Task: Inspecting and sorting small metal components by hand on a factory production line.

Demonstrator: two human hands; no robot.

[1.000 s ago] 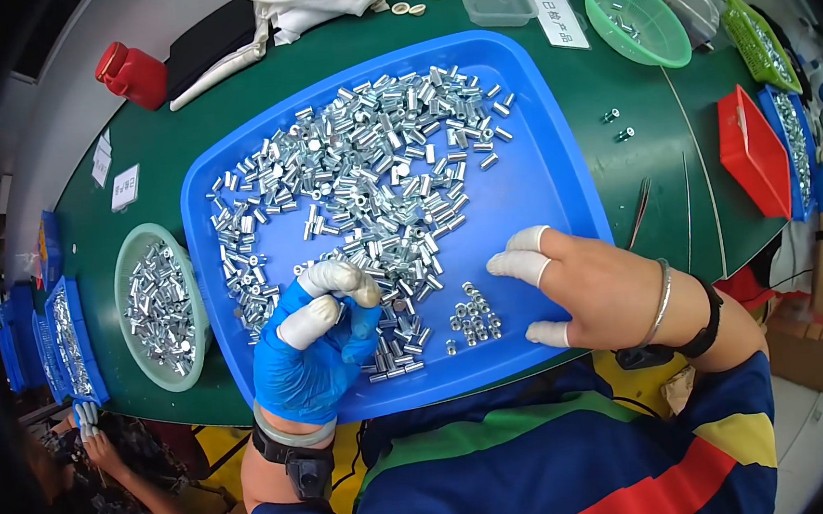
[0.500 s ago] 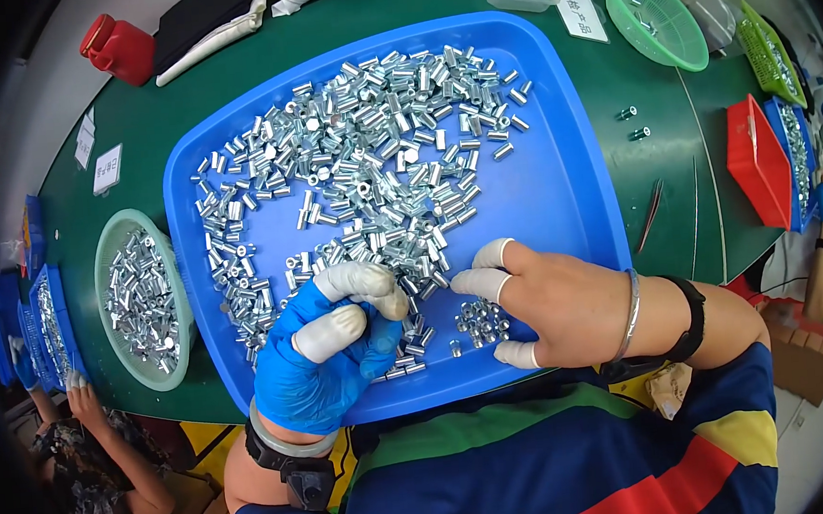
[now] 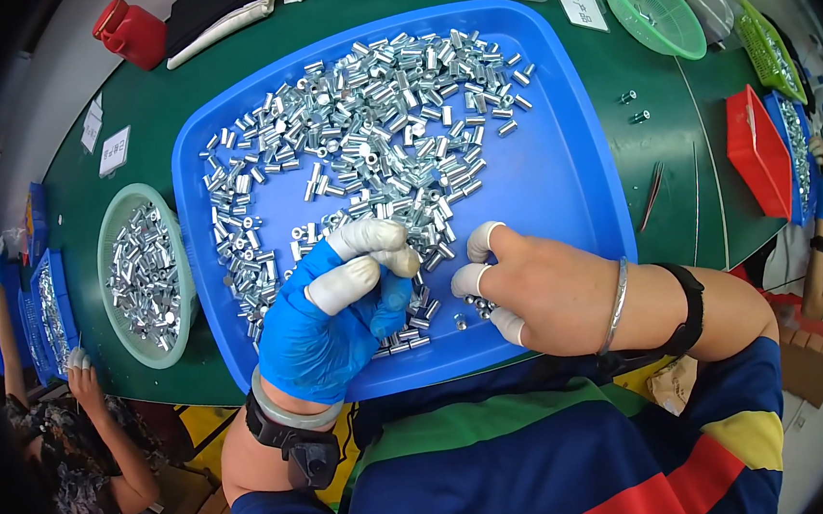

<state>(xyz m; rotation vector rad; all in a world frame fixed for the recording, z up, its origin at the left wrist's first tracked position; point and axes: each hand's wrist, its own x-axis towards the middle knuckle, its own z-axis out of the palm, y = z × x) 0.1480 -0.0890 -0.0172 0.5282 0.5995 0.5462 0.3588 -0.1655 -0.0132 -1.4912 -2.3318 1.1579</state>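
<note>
A blue tray (image 3: 561,187) holds a spread heap of small silvery metal sleeves (image 3: 399,94). Over its front part my left hand (image 3: 338,311), in a blue glove with white finger cots, is closed with thumb and fingertips together; whatever is inside is hidden. To its right, my right hand (image 3: 540,290) wears white finger cots on bare fingers. Its fingertips and thumb are bent round a small group of metal sleeves (image 3: 479,306) at the tray's front right, mostly covered by the hand. One loose sleeve (image 3: 459,322) stands just left of this group.
Left of the tray stands a pale green basket (image 3: 189,274) full of sleeves. At right lie two sleeves (image 3: 640,116), tweezers (image 3: 653,194), a green basket (image 3: 616,9) and a red bin (image 3: 749,153). A red jug (image 3: 135,37) stands far left. Other people work at both sides.
My right hand has moved slightly left and its fingers have curled in over the small group of sleeves, covering most of it. My left hand stays closed.
</note>
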